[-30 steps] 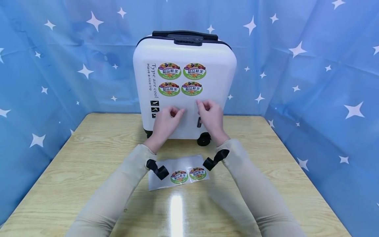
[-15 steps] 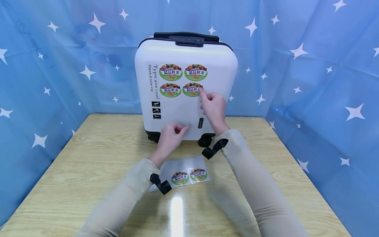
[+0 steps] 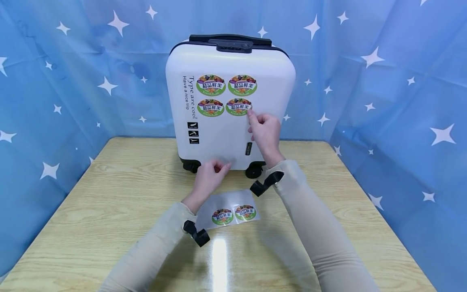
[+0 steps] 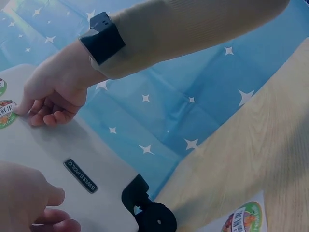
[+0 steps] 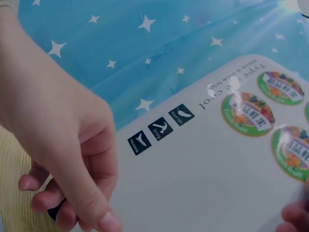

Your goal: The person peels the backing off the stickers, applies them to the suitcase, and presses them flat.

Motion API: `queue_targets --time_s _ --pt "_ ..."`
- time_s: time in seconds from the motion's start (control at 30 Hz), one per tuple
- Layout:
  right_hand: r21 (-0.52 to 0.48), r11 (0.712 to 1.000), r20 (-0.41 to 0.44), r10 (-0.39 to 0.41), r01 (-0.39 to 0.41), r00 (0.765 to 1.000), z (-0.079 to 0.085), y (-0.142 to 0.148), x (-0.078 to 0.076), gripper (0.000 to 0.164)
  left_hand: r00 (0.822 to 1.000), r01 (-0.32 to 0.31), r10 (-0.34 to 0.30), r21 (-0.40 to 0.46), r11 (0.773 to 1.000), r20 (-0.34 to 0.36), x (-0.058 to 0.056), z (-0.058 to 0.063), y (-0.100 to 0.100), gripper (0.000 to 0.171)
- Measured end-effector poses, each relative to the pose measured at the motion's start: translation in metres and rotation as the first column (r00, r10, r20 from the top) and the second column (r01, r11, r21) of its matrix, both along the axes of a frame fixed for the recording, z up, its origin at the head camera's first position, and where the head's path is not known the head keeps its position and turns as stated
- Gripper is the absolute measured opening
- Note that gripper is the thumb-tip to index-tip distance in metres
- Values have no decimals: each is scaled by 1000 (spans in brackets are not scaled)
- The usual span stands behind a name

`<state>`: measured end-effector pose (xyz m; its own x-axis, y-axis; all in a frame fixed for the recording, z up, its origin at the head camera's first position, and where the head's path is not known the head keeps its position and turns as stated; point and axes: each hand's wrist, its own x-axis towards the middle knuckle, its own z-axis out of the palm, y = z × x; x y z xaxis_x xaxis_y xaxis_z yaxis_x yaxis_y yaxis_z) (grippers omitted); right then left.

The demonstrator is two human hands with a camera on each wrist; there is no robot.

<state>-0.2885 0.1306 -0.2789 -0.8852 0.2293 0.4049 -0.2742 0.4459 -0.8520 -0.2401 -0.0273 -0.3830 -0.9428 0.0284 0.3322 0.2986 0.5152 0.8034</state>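
Observation:
A white suitcase stands upright with four-colour-printed oval fruit stickers on its front in two rows. My right hand has its thumb on the right edge of the lower right sticker, its other fingers bent. In the left wrist view that right hand touches the edge of the sticker. Lower down, my left hand hovers by the suitcase's bottom edge, fingers loosely bent; nothing shows in it. The right wrist view has this left hand close up, thumb pointing down.
A sticker sheet lies on the wooden table before the suitcase, two oval stickers on it; my left forearm covers part. Black wheels support the suitcase. A blue star-patterned curtain surrounds the table on the back and sides.
My right hand has risen from below the lower right sticker to its right edge. The left hand has dropped from the suitcase's front to its bottom edge. The stickers stay in place.

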Motion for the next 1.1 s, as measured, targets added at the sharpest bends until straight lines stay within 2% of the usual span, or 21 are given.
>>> queue_targets --time_s 0.23,0.57,0.83,1.1 --pt "-28 999 18 19 -18 1000 -3 0 2 41 999 -5 6 -10 1000 42 3 -10 -2 24" --pt "-29 999 -10 22 -22 1000 3 0 0 47 996 -12 14 -25 1000 87 6 -18 -2 26" --pt "-25 999 37 28 -27 999 -5 0 2 41 996 -16 20 -48 999 89 6 -21 -1 25" --pt "-44 999 20 21 -20 1000 4 -1 1 45 996 -17 23 -60 998 89 7 -26 -1 25"
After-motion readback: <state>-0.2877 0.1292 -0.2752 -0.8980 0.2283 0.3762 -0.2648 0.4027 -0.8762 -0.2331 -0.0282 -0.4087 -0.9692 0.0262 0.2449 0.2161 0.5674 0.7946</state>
